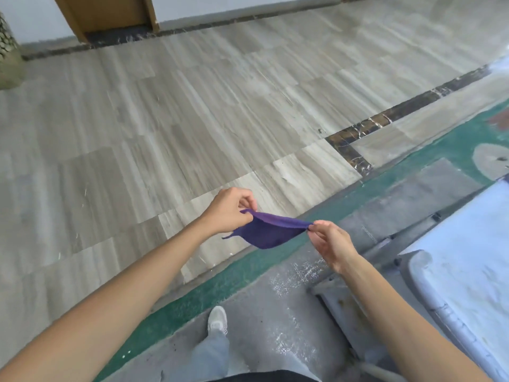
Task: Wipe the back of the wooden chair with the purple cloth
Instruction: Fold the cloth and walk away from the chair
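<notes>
A small purple cloth (271, 231) hangs stretched in the air between both hands, sagging in the middle. My left hand (230, 209) pinches its left corner between thumb and fingers. My right hand (332, 242) pinches the right corner. Both arms reach forward over the floor. No wooden chair is in view.
Grey streaked floor tiles (165, 128) fill the left and centre. A green and grey mat (275, 299) lies underfoot, with my white shoe (217, 319) on it. A white folding table (468, 271) stands at the right. A wooden door frame (110, 15) is at the far wall.
</notes>
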